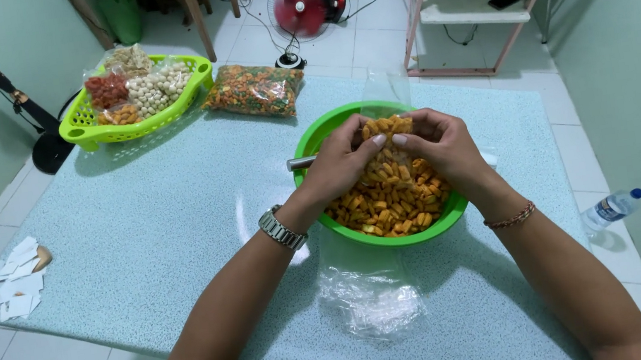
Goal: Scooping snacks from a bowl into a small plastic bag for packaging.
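A round green bowl (320, 132) full of orange-yellow snack pieces (390, 199) stands on the pale speckled table (176, 225). Both hands meet over the bowl. My left hand (341, 162), with a metal watch on its wrist, and my right hand (443, 146), with a red bracelet on its wrist, pinch a small clear plastic bag (386, 125) filled with the same snacks. The bag's open top sticks up behind the fingers. A metal handle (300, 162) pokes out over the bowl's left rim.
A pile of clear empty bags (371, 298) lies in front of the bowl. A lime basket (83, 125) of packed snacks and a bag of mixed snacks (253, 89) sit at the far side. White paper slips (17, 279) lie at the left edge. A water bottle (613, 207) lies on the floor, right.
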